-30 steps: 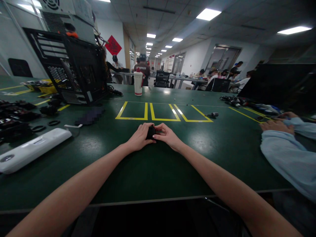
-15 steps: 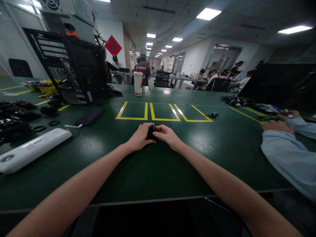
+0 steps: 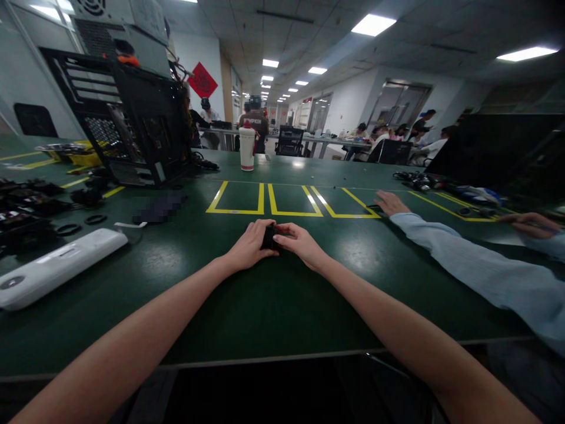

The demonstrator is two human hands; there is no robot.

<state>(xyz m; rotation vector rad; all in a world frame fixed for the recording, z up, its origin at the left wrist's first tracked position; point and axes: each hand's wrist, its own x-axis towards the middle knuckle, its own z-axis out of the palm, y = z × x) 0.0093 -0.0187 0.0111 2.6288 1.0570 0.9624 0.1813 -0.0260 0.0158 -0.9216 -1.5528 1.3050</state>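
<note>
A small black part (image 3: 268, 237), blocky in outline, is held low over the green table (image 3: 273, 306) between my two hands. My left hand (image 3: 251, 244) grips it from the left, thumb below and fingers over the top. From the right, my right hand (image 3: 298, 242) closes thumb and fingers on its edge. What kind of part it is I cannot make out, as the fingers cover much of it. Just beyond the hands, yellow tape outlines (image 3: 293, 214) mark the table.
At left stand an open computer case (image 3: 145, 123), a white power strip (image 3: 66, 265) and black rings (image 3: 96, 219). A white cup (image 3: 248, 150) stands farther back. On the right, a co-worker's sleeve (image 3: 463, 250) and hand (image 3: 391, 203) reach across the table; black cables (image 3: 417, 179) lie behind.
The co-worker's near hand has reached left, over the small dark object beside the tape, and the other hand has shifted right. My own hands have barely moved.
</note>
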